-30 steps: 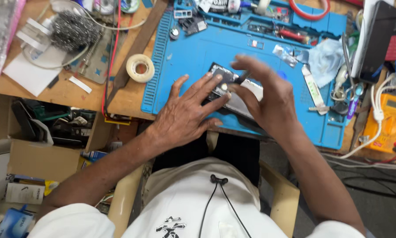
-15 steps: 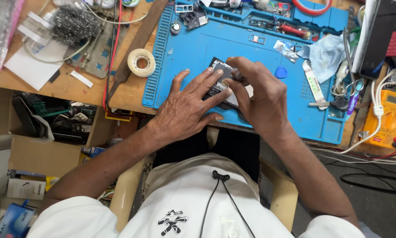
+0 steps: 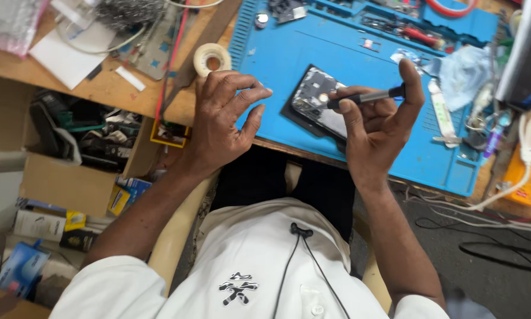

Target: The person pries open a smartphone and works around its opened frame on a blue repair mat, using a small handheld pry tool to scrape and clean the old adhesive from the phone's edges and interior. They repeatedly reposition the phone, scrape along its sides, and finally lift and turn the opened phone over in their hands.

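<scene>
head view: the right hand (image 3: 378, 127) grips a dark screwdriver (image 3: 366, 96), its tip on an opened phone (image 3: 312, 97) lying on a blue mat (image 3: 360, 65) on the bench. the left hand (image 3: 221, 121) rests empty, fingers curled, beside the phone.

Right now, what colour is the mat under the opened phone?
Blue mat, seen best in the head view, under the phone.

Tape roll (image 3: 211, 59) far left on wooden bench (image 3: 109, 88); yellow multimeter (image 3: 528, 171) at right edge; pale cloth (image 3: 466, 68) far right; cardboard box (image 3: 70, 183) near left.
</scene>
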